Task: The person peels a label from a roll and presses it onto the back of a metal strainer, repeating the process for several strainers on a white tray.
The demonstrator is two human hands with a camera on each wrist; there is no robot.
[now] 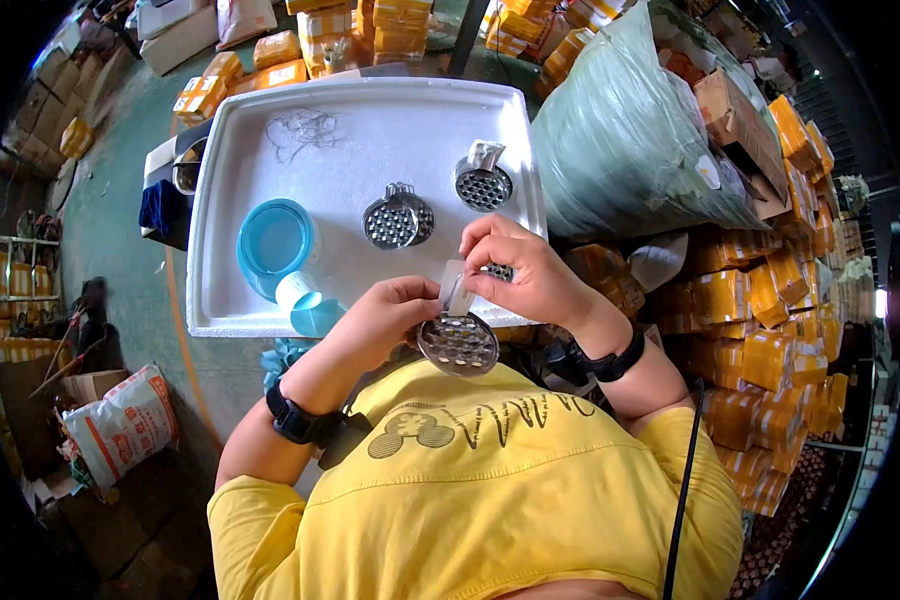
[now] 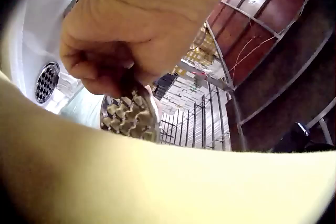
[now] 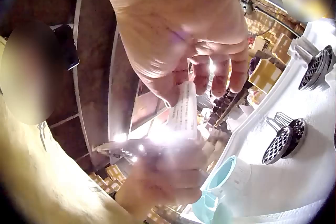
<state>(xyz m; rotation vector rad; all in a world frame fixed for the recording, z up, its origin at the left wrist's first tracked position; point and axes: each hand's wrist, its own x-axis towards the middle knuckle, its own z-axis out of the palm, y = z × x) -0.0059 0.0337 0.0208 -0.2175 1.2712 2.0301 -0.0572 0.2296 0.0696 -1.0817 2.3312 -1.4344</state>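
A round perforated metal strainer (image 1: 458, 345) hangs in front of the yellow shirt, at the near edge of a white foam tray (image 1: 350, 300). My left hand (image 1: 395, 310) grips it by its top edge. A white printed label (image 3: 184, 111) stands up from its handle, and my right hand (image 1: 515, 265) pinches this label between thumb and forefinger. The right hand's other fingers are loosely bent. In the tray lie similar strainers, a pair with wire loops (image 1: 398, 218) in the middle and a labelled one (image 1: 484, 188) at the right. Another strainer (image 1: 497, 270) is partly hidden by my right hand.
A blue tub (image 1: 275, 240) and a small blue-and-white cup (image 1: 315, 312) stand at the tray's left. Thin wire loops (image 1: 305, 132) lie at its far left. A big pale green sack (image 1: 640, 140) adjoins the tray's right side, with taped parcels (image 1: 760, 350) stacked beyond.
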